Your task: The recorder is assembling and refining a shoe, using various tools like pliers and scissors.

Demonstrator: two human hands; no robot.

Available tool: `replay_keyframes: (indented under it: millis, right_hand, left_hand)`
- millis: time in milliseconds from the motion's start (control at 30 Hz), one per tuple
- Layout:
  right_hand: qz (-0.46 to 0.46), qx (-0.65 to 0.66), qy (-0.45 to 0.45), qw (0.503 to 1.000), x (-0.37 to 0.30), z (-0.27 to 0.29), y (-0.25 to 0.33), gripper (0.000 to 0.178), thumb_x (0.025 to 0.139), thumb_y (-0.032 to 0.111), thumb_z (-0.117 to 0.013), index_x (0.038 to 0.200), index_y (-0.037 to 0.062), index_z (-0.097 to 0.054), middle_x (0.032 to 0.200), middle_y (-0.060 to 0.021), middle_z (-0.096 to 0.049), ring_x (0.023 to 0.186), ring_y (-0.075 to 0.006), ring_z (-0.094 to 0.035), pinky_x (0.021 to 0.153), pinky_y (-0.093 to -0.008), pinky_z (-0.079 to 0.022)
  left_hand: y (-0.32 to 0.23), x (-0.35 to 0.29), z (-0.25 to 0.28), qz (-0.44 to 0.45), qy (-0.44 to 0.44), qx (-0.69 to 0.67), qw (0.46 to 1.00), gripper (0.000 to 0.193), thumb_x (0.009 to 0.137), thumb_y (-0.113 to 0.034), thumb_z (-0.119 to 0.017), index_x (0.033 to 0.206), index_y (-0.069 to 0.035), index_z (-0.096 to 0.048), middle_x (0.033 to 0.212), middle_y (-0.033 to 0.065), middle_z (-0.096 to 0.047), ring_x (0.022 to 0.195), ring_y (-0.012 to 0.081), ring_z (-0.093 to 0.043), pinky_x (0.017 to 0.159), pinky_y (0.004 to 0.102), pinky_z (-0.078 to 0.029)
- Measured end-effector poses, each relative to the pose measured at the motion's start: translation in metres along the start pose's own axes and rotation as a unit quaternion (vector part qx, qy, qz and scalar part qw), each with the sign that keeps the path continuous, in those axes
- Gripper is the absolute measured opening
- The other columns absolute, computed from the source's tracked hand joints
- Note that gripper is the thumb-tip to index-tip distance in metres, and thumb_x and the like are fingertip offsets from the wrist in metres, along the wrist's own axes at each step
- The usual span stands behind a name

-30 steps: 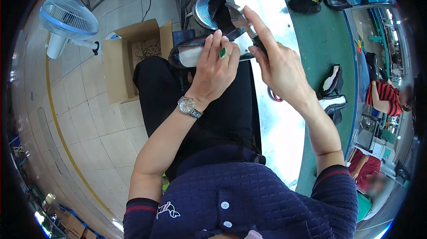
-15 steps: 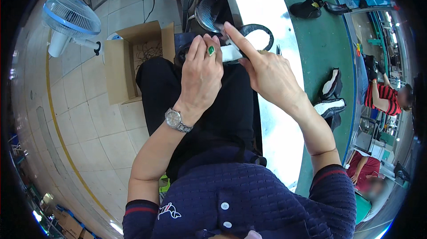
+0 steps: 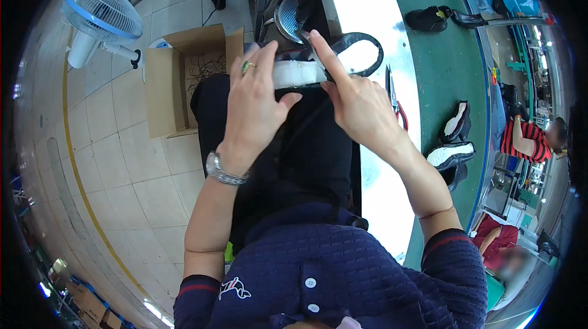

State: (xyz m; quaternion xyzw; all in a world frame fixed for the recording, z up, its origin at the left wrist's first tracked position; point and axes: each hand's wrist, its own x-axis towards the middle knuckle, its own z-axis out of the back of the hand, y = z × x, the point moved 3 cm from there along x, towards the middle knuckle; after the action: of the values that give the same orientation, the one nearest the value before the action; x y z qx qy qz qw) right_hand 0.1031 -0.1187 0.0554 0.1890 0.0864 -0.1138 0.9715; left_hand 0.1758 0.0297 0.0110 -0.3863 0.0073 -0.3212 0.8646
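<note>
A black shoe part with a white surface (image 3: 300,74) lies across above my knees, between my hands. My right hand (image 3: 367,105) grips its right side, with the index finger stretched out along it and the thumb underneath. My left hand (image 3: 254,102) is at the left end, its fingers and thumb spread apart; whether the fingertips touch the part is unclear. A black-rimmed oval (image 3: 378,53) with bright white inside extends past my right index finger onto the bench. Right of it lies a pointed tool with red handles (image 3: 401,115), partly behind my right hand.
The shiny metal bench (image 3: 392,206) runs along my right. Beyond it, a green conveyor belt (image 3: 438,78) carries several black shoes. A cardboard box (image 3: 162,93) with dark thin scraps stands at my left, near a fan (image 3: 101,14). Other people sit across the belt.
My left hand has moved left and spread its fingers, uncovering more of the white surface. My right hand keeps its hold. More of the red-handled tool shows.
</note>
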Motion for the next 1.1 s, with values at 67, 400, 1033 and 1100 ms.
replay_keyframes:
  millis: [67, 400, 1033, 1100]
  right_hand:
    - [0.058, -0.041, 0.015, 0.997, 0.003, 0.008, 0.005, 0.073, 0.095, 0.008, -0.051, 0.156, 0.0202, -0.011, 0.065, -0.02, -0.064, 0.053, -0.0321, -0.064, 0.05, -0.04, -0.052]
    - [0.085, 0.002, -0.046, 0.995, 0.014, 0.022, 0.004, 0.074, 0.091, 0.005, -0.054, 0.154, 0.0209, -0.018, 0.073, -0.0237, -0.066, 0.064, -0.0402, -0.066, 0.062, -0.0489, -0.053]
    - [0.039, 0.206, 0.245, 0.947, -0.043, 0.007, 0.04, 0.062, 0.096, 0.012, -0.059, 0.15, 0.004, -0.029, 0.101, -0.0112, -0.068, 0.088, -0.0164, -0.066, 0.084, -0.031, -0.051]
    - [0.039, 0.18, 0.266, 0.946, -0.041, 0.006, 0.042, 0.063, 0.095, 0.011, -0.06, 0.15, 0.0047, -0.029, 0.103, -0.0117, -0.068, 0.093, -0.0176, -0.066, 0.086, -0.032, -0.051]
  left_hand:
    - [0.01, -0.002, 0.0, 0.038, 0.027, -0.076, 0.996, 0.084, 0.065, -0.012, -0.085, 0.136, 0.002, -0.043, 0.127, 0.0202, -0.058, 0.116, 0.0322, -0.058, 0.101, 0.0398, -0.044]
    - [0.025, 0.0, 0.004, -0.009, 0.039, -0.123, 0.992, 0.092, 0.068, -0.015, -0.084, 0.146, -0.009, -0.034, 0.125, 0.0144, -0.062, 0.112, 0.0336, -0.061, 0.095, 0.0394, -0.049]
    - [0.049, -0.078, 0.055, 0.123, -0.098, -0.043, 0.987, 0.035, 0.094, -0.033, -0.06, 0.091, 0.0, -0.068, 0.072, 0.0142, -0.063, 0.067, 0.032, -0.063, 0.06, 0.0403, -0.049]
    - [0.05, -0.073, 0.055, 0.112, -0.073, -0.003, 0.991, 0.034, 0.095, -0.031, -0.058, 0.092, 0.002, -0.068, 0.073, 0.015, -0.064, 0.067, 0.0318, -0.064, 0.06, 0.0394, -0.049]
